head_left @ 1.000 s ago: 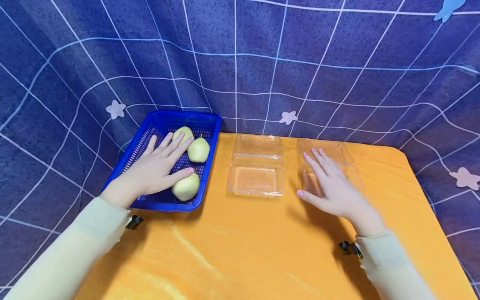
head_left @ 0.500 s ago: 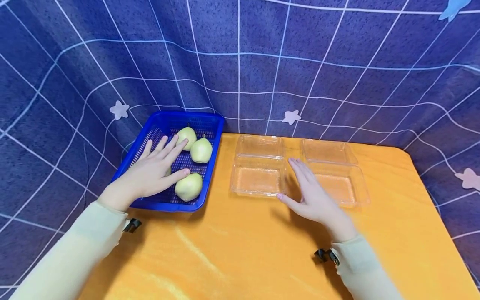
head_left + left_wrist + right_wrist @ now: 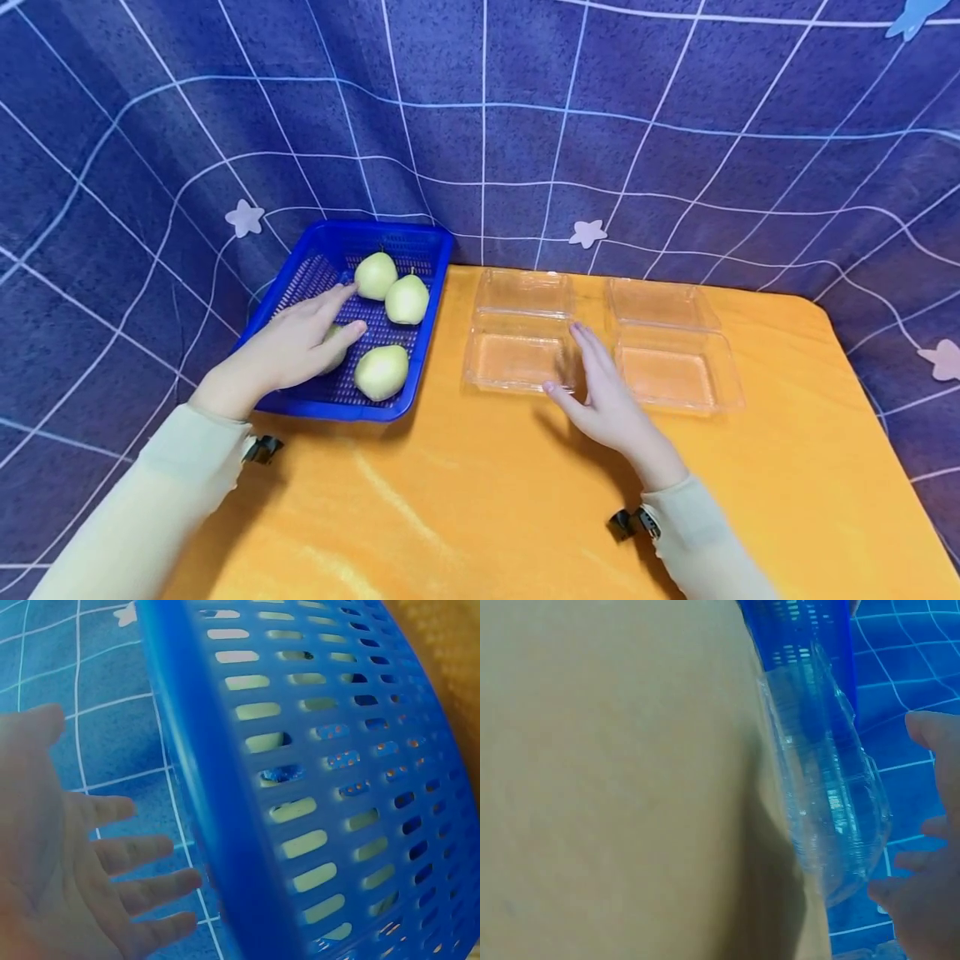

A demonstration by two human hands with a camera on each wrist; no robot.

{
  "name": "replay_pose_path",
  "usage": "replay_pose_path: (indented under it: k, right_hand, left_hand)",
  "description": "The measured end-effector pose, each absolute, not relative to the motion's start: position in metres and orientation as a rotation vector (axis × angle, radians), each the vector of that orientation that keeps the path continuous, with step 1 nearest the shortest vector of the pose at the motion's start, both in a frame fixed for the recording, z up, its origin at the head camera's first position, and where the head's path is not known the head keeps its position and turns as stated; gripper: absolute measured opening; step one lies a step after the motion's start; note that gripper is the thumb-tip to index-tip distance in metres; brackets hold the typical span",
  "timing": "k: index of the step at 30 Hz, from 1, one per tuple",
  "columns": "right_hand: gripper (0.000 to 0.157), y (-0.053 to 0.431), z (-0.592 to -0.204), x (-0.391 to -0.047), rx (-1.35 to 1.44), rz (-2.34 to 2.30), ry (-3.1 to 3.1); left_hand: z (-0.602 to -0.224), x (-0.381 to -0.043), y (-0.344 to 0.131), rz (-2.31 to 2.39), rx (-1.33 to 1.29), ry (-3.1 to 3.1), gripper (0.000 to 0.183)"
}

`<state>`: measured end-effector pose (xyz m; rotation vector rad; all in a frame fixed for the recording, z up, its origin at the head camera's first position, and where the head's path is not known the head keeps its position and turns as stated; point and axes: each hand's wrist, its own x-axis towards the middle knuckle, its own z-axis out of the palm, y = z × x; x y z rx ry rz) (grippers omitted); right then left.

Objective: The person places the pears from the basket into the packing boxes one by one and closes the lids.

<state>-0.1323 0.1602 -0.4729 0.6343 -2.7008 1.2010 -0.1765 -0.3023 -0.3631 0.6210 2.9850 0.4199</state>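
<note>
Several pale green pears lie in a blue plastic basket [image 3: 442, 275] on the left. My left hand [image 3: 292, 346] hovers over the basket's left part, fingers stretched out and holding nothing. Under its thumb, a pear [image 3: 335, 357] is partly hidden; the nearest uncovered pear [image 3: 382, 372] sits by the front rim. In the left wrist view the hand [image 3: 90, 862] shows straight fingers above the rim. My right hand [image 3: 603, 404], empty with fingers extended, is held over the gap between two clear plastic clamshell boxes, its fingertips overlapping the right edge of the left box [image 3: 517, 358].
The right clamshell box [image 3: 667, 375] lies with its lid folded back, as does the left one. An orange cloth [image 3: 450, 500] covers the table. A blue curtain [image 3: 517, 125] with white grid lines rises right behind the basket and boxes.
My right hand has moved left, from over the right box to the right edge of the left box. My left hand's fingers have drawn together, uncovering more of the pears.
</note>
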Motion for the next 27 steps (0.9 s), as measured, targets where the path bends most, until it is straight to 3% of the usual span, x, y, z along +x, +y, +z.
replay_pose_path:
  k: [8,27]
  right_hand:
    - [0.102,0.16,-0.487,-0.133,0.496,1.574,-2.64]
    - [0.112,0.166,-0.51,-0.142,0.531,2.02,-2.452]
  left_hand:
    - [-0.364,-0.179,-0.313,0.555,0.523,2.929,0.078]
    - [-0.374,-0.174,-0.349,0.752,0.401,2.807,0.094]
